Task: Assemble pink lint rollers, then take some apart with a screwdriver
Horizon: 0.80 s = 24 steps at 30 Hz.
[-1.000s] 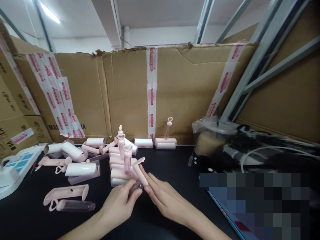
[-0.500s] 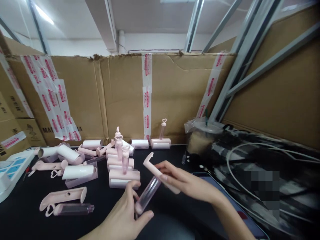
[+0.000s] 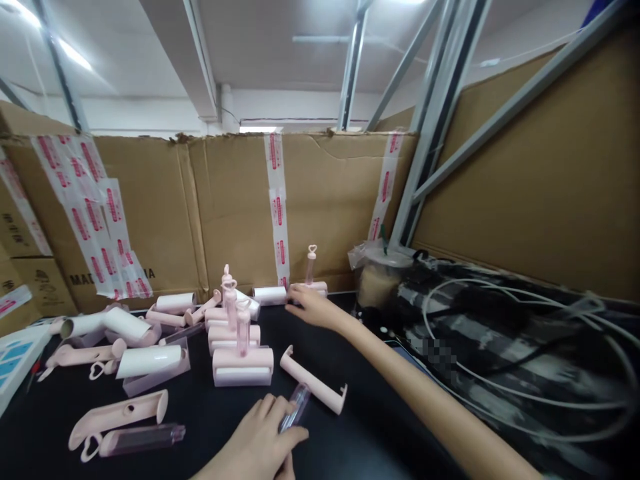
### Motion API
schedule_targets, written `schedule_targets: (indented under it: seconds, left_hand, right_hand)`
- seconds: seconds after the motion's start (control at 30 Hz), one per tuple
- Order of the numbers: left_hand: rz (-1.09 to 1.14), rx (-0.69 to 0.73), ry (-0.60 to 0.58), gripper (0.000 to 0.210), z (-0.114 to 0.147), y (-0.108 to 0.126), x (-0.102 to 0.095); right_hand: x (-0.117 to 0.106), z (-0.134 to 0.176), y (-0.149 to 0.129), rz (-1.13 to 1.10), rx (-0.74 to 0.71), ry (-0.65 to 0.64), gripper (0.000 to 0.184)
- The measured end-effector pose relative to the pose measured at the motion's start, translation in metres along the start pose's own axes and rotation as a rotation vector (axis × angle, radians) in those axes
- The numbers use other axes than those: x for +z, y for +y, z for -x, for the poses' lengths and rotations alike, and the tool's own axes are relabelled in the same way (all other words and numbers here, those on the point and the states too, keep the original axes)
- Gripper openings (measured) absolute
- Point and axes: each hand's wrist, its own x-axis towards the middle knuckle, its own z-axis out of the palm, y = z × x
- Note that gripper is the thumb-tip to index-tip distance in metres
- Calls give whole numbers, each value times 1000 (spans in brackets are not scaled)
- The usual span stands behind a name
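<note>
My left hand (image 3: 263,433) is wrapped round the clear handle (image 3: 296,407) of a lint roller. A pink curved roller holder (image 3: 315,381) sits at the top of that handle, with no roll in it. At the back of the table my right hand (image 3: 313,305) is stretched out, its fingers apart beside the end of a white roll (image 3: 270,295). It partly covers an upright lint roller (image 3: 311,267) with a heart-shaped handle end. Left of my left hand stand several assembled pink lint rollers (image 3: 243,367) in a row.
At the left lie a loose pink holder (image 3: 120,413), a clear heart-ended handle (image 3: 143,440) and white rolls (image 3: 150,362). A drink cup (image 3: 383,277) stands at the back right, near a white cable (image 3: 500,283). Cardboard (image 3: 235,207) walls the back.
My right hand has let go of the pink holder and moved to the back of the table. My left hand has kept the handle and lowered it. The view has shifted slightly.
</note>
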Motion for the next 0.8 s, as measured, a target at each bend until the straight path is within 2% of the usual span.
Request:
schedule_targets:
  seconds: [0.1, 0.2, 0.33, 0.5, 0.67, 0.8]
  left_hand:
    - [-26, 0, -11, 51, 1, 0, -7]
    - [1, 1, 12, 45, 2, 1, -13]
    - [1, -19, 57, 27, 2, 3, -14]
    - [-20, -21, 69, 18, 0, 4, -13]
    - [-10, -26, 52, 17, -1, 4, -16]
    - [-11, -23, 64, 17, -1, 5, -16]
  right_hand:
    - [16, -38, 3, 83, 31, 48, 42]
    - [32, -53, 5, 161, 56, 58, 37]
    - [35, -55, 7, 232, 86, 58, 30]
    - [31, -30, 1, 230, 105, -26, 30]
    - [18, 16, -2, 124, 98, -136, 45]
    - [4, 31, -5, -10, 19, -100, 36]
